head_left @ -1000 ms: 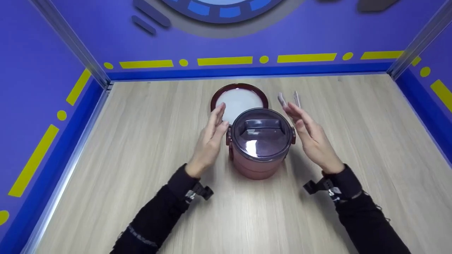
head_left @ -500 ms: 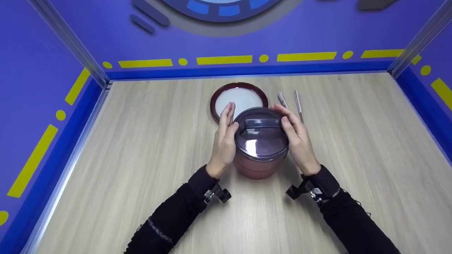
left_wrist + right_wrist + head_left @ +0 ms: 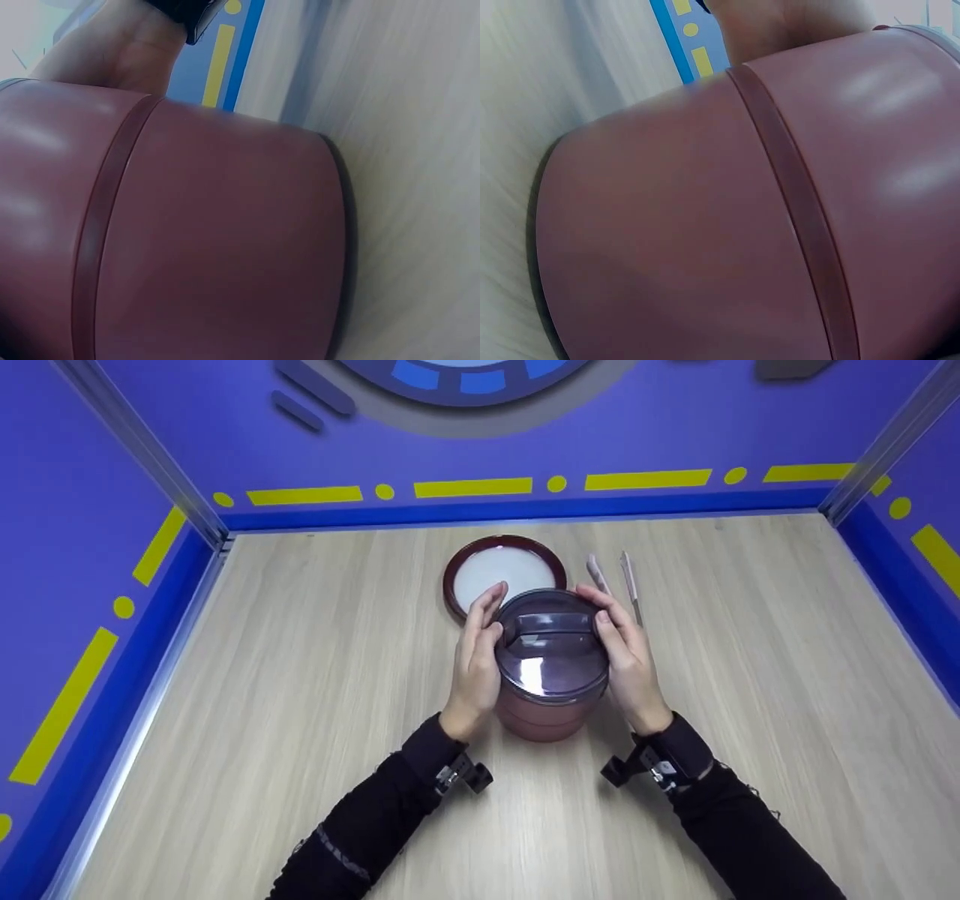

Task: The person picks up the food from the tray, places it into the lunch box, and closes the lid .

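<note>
A round dusty-red lunch box (image 3: 546, 718) with a dark see-through lid (image 3: 553, 664) stands upright on the table in the head view. My left hand (image 3: 477, 667) wraps its left side, thumb by the lid's rim. On the opposite side my right hand (image 3: 631, 660) grips it the same way, covering the side clip. Both wrist views are mostly filled by the box's wall (image 3: 225, 232), which has a darker band around it; the far hand (image 3: 787, 30) shows above it in the right wrist view.
Behind the box lies a white plate (image 3: 487, 574) with a dark red rim, partly hidden. Two utensils with pale handles (image 3: 628, 574) lie behind my right hand, their near ends partly covered. Blue-purple walls (image 3: 480, 457) border the table (image 3: 315, 660) at back and sides.
From standing apart beside the lunch box, both hands have moved inward and taken hold of its sides. The box has stayed in place.
</note>
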{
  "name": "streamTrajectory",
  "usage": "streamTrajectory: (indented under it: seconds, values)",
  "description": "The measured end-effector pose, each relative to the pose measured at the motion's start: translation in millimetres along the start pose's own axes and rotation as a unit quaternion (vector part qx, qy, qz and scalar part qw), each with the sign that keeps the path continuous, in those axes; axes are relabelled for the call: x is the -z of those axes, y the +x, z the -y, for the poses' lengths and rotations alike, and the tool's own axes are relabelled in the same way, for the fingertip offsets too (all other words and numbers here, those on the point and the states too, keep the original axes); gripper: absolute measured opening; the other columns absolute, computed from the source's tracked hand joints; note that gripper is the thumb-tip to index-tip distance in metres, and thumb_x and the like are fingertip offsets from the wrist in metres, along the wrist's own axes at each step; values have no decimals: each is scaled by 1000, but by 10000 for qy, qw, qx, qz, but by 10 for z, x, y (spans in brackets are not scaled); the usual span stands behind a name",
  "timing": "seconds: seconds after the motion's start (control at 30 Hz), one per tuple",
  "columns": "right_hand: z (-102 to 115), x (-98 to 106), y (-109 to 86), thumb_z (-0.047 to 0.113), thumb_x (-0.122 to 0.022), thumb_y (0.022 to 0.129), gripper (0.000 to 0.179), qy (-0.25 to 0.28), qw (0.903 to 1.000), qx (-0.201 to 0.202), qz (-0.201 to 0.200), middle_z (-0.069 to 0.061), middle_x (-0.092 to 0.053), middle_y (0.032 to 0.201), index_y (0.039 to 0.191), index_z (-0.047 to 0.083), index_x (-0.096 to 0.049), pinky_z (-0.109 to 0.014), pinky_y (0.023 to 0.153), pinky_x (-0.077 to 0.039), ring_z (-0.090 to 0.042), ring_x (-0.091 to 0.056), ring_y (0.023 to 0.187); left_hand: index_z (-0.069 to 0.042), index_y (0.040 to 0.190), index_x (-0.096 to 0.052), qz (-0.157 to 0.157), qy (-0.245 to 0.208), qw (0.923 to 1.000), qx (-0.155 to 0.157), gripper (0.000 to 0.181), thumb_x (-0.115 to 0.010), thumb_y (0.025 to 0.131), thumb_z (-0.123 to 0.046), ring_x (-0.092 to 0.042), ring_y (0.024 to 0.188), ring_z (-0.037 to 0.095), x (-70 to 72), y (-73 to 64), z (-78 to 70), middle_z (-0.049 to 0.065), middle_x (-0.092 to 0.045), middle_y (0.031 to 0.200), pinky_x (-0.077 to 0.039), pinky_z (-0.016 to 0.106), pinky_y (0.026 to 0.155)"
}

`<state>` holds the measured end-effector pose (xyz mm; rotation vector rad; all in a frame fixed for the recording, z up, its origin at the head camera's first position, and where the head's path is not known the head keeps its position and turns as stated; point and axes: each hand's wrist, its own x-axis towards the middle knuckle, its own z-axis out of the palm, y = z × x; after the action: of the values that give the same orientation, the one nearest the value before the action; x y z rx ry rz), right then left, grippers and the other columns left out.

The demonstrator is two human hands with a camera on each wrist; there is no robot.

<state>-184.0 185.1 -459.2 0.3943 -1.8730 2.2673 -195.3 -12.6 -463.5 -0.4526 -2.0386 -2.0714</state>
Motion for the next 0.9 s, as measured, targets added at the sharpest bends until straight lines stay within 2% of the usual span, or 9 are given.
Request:
streamTrajectory:
  seconds: [0.2,0.5,0.63,0.9]
  values:
    - [-10,9,-30,17,-38,112,44,44,9999,-77,95,-15,-52,154,151,-3,-50,-33,116,-48,-27,-52,141,2,146,-55,120,-37,9999,-41,51,-33,102,-10,-52,144,22,33,-49,5,14,-58,151,-38,35,124]
    - [1,13,-38,16,-36,113,46,57,9996,-21,286,-21,-49,155,152,-5,-47,-34,117,-48,-26,-54,140,0,146,-55,166,-73,9998,3,50,-32,103,-12,-57,140,20,59,-84,-10,12,-62,148,-42,34,122]
    - [2,32,-25,17,-37,113,45,-178,9993,-3,337,-22,-51,154,151,-2,-50,-32,117,-47,-25,-54,140,0,146,-55,243,96,9997,33,50,-31,104,-12,-56,140,21,84,-82,-14,13,-62,148,-42,35,121]
    - [42,180,27,20,-42,113,43,-1050,9929,-87,544,-18,-56,153,150,4,-54,-27,118,-43,-20,-55,140,-3,150,-53,511,671,9964,69,48,-33,107,-14,-52,144,21,168,-58,-27,13,-57,153,-39,37,124]
